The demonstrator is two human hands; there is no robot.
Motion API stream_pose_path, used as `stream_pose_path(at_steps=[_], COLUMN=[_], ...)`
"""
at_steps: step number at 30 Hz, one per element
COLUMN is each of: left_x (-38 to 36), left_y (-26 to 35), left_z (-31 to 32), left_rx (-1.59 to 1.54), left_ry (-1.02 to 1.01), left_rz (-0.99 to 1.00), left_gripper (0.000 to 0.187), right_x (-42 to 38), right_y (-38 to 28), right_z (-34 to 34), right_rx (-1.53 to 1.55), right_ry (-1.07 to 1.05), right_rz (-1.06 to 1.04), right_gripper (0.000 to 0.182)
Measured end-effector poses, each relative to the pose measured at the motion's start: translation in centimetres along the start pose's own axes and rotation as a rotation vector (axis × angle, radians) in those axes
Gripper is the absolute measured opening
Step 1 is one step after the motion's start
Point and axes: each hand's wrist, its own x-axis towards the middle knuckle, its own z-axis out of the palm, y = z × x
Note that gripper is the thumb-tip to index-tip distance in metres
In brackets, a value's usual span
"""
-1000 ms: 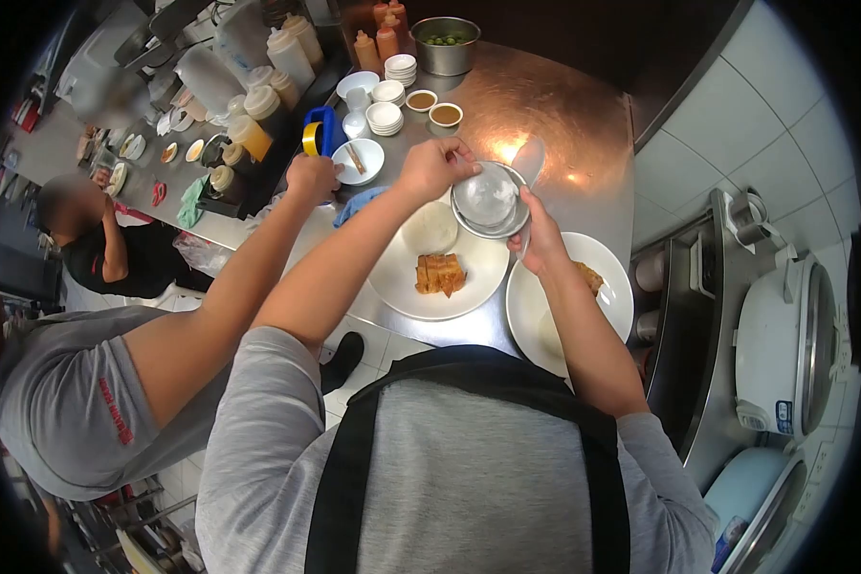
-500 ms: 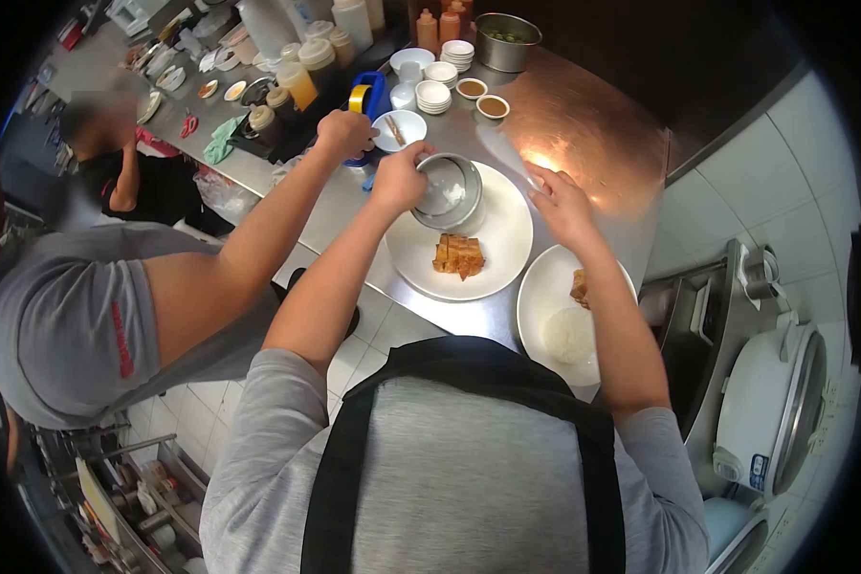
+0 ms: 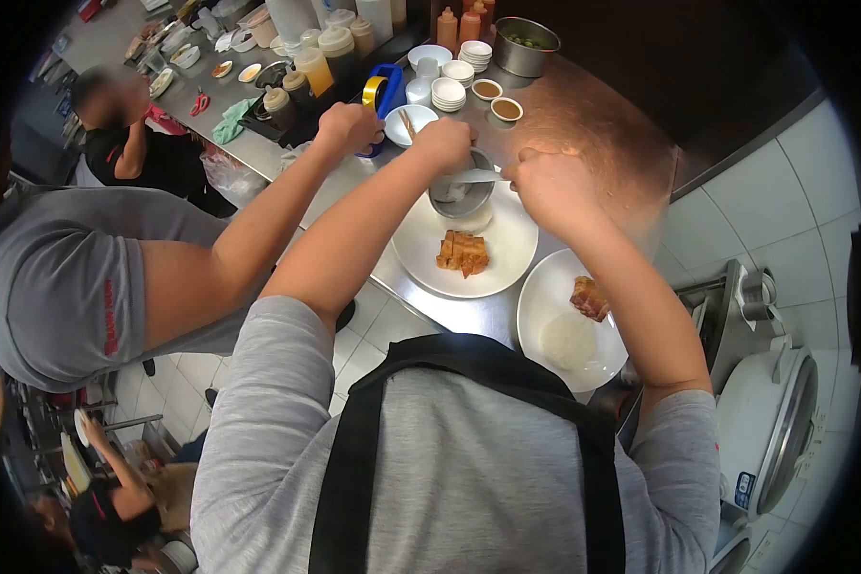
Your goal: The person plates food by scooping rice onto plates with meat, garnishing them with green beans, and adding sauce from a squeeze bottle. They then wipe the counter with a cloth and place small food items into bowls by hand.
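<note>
We are risking rice spilling off the plate if the bowl tips too far. Our left hand is gripping the bowl, tilted over the plate's far edge; our right hand is holding a spatula into it, beyond the pork.

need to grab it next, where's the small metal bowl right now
In the head view the small metal bowl sits upturned over the far edge of the left white plate, gripped by the left hand, just beyond the sliced fried pieces.
</note>
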Motion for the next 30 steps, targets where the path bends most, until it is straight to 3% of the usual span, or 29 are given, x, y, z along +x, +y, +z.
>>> stream_pose_path(at_steps=[4, 10, 13, 30], left_x=[1.1, 2.4, 2.5, 3.2], left_y=[1.5, 3.0, 3.6, 3.2], left_z=[0.1, 0.8, 0.8, 1.8], left_rx=[0.071, 0.100, 0.120, 0.211], left_ry=[-0.026, -0.023, -0.011, 0.161], left_rz=[0.004, 0.024, 0.034, 0.139], left_gripper=[0.024, 0.022, 0.022, 0.021], right_x=[0.2, 0.1, 0.6, -2.4], right_y=[-0.4, 0.4, 0.4, 1.4], right_z=[1.6, 1.2, 3.2, 5.8], right_rx=[-0.097, -0.014, -0.120, 0.137], right_ry=[-0.098, 0.007, -0.063, -0.093], right_rz=[-0.025, -0.029, -0.015, 0.130], right_gripper=[0.020, 0.019, 0.019, 0.022])
